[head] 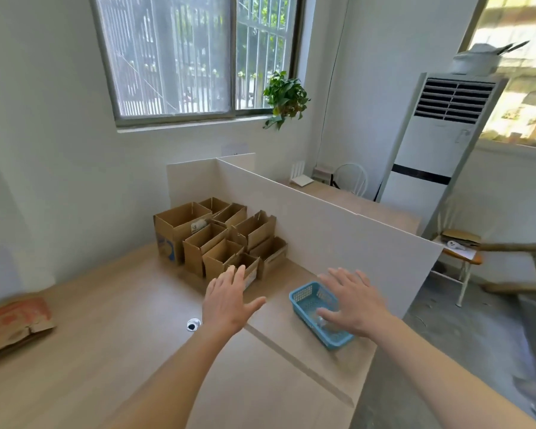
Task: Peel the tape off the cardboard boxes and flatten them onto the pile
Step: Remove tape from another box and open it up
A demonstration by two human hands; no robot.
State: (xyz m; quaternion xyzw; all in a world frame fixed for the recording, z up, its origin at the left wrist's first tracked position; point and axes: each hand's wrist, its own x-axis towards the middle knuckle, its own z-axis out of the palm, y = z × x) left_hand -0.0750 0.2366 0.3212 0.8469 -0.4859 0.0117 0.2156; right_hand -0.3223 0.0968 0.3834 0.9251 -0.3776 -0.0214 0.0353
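Both hands are hovering flat and spread, gripping nothing: left hand (pixel 229 300) reaching just short of the cardboard boxes (pixel 217 239), right hand (pixel 351 305) floating over the blue basket (pixel 310 301) right of the boxes. Boxes are all standing open-topped in a cluster. Flattened cardboard (pixel 13 323) is lying far left of them, probably the pile. Looks like basically everything's left to do.

Both hands, left (pixel 228 300) and right (pixel 355 305), reach forward (fingers spread).
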